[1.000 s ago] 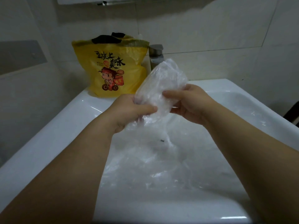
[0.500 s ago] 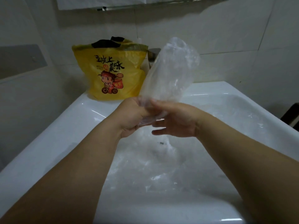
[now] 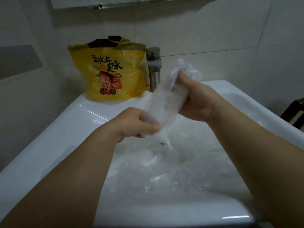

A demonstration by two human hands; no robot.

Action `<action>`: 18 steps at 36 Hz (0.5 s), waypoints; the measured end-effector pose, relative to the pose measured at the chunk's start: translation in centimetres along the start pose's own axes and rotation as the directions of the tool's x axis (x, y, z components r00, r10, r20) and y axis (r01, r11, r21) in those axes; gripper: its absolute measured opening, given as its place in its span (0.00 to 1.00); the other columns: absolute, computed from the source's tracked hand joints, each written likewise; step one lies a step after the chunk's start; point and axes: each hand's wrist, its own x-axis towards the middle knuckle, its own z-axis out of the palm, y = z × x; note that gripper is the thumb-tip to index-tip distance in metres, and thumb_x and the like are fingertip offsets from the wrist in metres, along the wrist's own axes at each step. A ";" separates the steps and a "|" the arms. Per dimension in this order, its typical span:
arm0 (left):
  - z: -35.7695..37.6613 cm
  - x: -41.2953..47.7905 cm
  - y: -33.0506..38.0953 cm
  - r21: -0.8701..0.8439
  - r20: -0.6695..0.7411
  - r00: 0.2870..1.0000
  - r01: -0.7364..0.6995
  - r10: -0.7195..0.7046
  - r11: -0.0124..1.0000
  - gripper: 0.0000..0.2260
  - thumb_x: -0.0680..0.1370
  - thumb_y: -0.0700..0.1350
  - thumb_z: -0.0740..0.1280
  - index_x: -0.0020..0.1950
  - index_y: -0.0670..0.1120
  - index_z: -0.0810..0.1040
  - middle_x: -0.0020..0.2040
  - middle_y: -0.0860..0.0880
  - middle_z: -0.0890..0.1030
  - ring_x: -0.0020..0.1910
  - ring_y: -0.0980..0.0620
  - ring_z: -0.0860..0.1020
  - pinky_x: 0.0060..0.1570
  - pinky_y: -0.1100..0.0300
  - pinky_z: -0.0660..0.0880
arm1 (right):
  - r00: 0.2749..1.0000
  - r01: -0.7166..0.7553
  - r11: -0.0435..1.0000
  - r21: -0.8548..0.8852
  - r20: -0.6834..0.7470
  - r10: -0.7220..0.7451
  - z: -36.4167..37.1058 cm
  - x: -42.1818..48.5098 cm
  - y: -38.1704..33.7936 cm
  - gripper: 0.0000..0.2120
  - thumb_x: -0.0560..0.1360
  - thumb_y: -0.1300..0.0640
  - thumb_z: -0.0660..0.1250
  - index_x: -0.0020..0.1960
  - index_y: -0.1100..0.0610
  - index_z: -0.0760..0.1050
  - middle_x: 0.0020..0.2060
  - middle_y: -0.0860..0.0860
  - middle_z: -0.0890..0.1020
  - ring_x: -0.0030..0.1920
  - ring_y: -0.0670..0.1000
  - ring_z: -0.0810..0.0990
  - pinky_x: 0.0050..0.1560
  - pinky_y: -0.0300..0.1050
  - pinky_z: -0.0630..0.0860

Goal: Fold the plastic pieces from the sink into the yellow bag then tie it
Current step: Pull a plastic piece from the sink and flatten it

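I note plastic piece (image 3: 167, 96) now folded narrow: left hand (image 3: 136, 124) pinches lower end, right hand (image 3: 195, 99) grips upper. Yellow bag (image 3: 108, 74) next.

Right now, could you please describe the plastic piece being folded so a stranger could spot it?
Find the white sink; above it, the left grip pinches the lower end of a clear strip and the right grip holds its top. Unlike the loose plastic in the sink, it is folded narrow and held up.
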 end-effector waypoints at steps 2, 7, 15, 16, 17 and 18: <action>0.0 -0.1 0.2 0.052 0.011 1.000 0.000 -0.001 0.999 0.13 0.68 0.45 0.78 0.51 0.50 0.82 0.46 0.53 0.84 0.44 0.56 0.80 0.42 0.62 0.75 | 1.000 -0.009 0.994 -0.109 -0.009 0.008 0.2 0.1 0.5 0.17 0.81 0.49 0.58 0.61 0.59 0.75 0.51 0.56 0.83 0.54 0.56 0.82 0.52 0.51 0.78; -0.5 -0.2 1.7 -0.337 0.026 0.994 -0.091 0.106 0.937 0.19 0.66 0.51 0.72 0.55 0.47 0.81 0.48 0.51 0.85 0.47 0.54 0.83 0.49 0.57 0.78 | 0.990 -0.093 0.942 -0.322 0.073 0.122 0.4 0.1 1.4 0.28 0.75 0.45 0.64 0.69 0.61 0.69 0.60 0.59 0.80 0.60 0.59 0.80 0.63 0.59 0.74; -1.3 0.5 1.4 -0.559 -0.107 0.994 -0.069 0.010 0.826 0.12 0.77 0.37 0.66 0.60 0.37 0.78 0.53 0.40 0.83 0.50 0.45 0.83 0.50 0.56 0.81 | 0.994 -0.098 0.886 -0.453 -0.001 0.109 0.4 0.2 1.8 0.17 0.76 0.64 0.66 0.64 0.65 0.72 0.53 0.57 0.83 0.50 0.55 0.84 0.50 0.48 0.82; -1.5 0.4 1.4 -0.599 -0.048 0.999 -0.043 0.019 0.799 0.14 0.77 0.39 0.66 0.62 0.38 0.77 0.56 0.39 0.82 0.53 0.44 0.82 0.52 0.54 0.81 | 0.995 -0.094 0.883 -0.461 -0.022 0.095 0.4 0.2 1.8 0.17 0.76 0.65 0.66 0.64 0.65 0.72 0.52 0.57 0.83 0.50 0.55 0.84 0.49 0.48 0.82; -1.6 0.3 1.5 -0.627 0.020 0.999 -0.014 0.034 0.779 0.16 0.76 0.42 0.66 0.63 0.40 0.77 0.57 0.40 0.82 0.55 0.44 0.82 0.52 0.52 0.81 | 0.996 -0.091 0.882 -0.462 -0.031 0.087 0.4 0.2 1.8 0.17 0.76 0.65 0.67 0.64 0.65 0.73 0.52 0.58 0.83 0.50 0.56 0.84 0.49 0.48 0.82; -1.6 0.0 1.6 -0.639 0.083 0.995 0.017 0.047 0.769 0.17 0.75 0.45 0.66 0.63 0.41 0.77 0.56 0.41 0.83 0.55 0.45 0.82 0.51 0.52 0.81 | 0.996 -0.092 0.882 -0.461 -0.031 0.088 0.6 0.1 1.8 0.17 0.75 0.65 0.67 0.63 0.64 0.73 0.52 0.58 0.83 0.50 0.56 0.84 0.50 0.48 0.82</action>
